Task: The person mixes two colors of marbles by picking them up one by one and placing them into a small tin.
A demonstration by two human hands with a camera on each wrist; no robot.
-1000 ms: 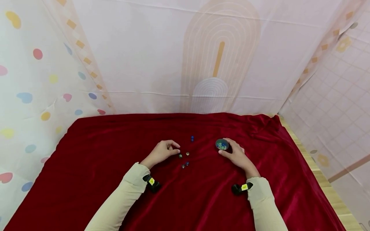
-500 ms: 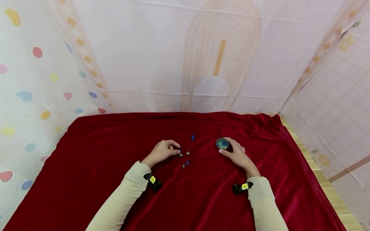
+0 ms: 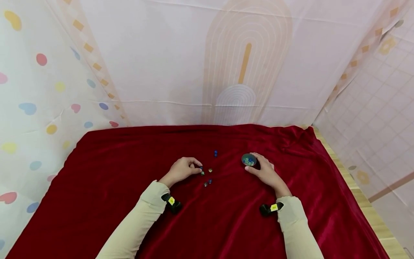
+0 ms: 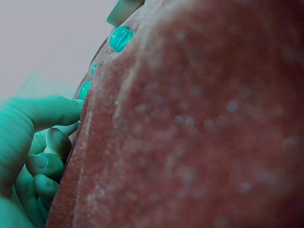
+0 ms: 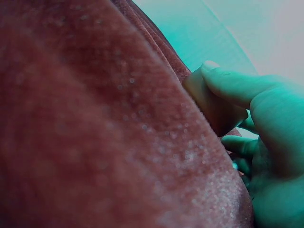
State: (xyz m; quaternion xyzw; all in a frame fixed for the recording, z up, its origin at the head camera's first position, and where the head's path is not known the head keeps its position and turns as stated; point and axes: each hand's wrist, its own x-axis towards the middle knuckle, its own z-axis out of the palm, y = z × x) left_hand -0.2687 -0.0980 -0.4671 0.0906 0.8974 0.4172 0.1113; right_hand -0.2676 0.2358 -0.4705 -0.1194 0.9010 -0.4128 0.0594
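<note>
In the head view my left hand [image 3: 182,172] is left of centre, thumb and index finger pinching a blue marble [image 3: 201,167] down at the cloth. Right by the thumb tip lies a greenish marble [image 3: 202,173]. The left wrist view shows clear marbles [image 4: 121,39] on the fabric just past the fingertips. My right hand [image 3: 266,173] grips a small round cup [image 3: 244,165] from its right side, thumb in front and fingers behind. Blue and pale marbles show inside the cup. In the right wrist view the cup's slanted side [image 5: 219,111] stands at the cloth, partly covered by the thumb.
A pale marble [image 3: 210,170] lies between the hands. Two more rest nearer me, one of them blue [image 3: 210,181], and two blue marbles [image 3: 215,153] sit farther back. Wrinkled red cloth [image 3: 106,187] covers the table, with a wooden edge [image 3: 359,194] showing at right.
A blue marble has come into sight between my left thumb and index finger. The left hand has barely shifted, and the right hand keeps its hold on the cup.
</note>
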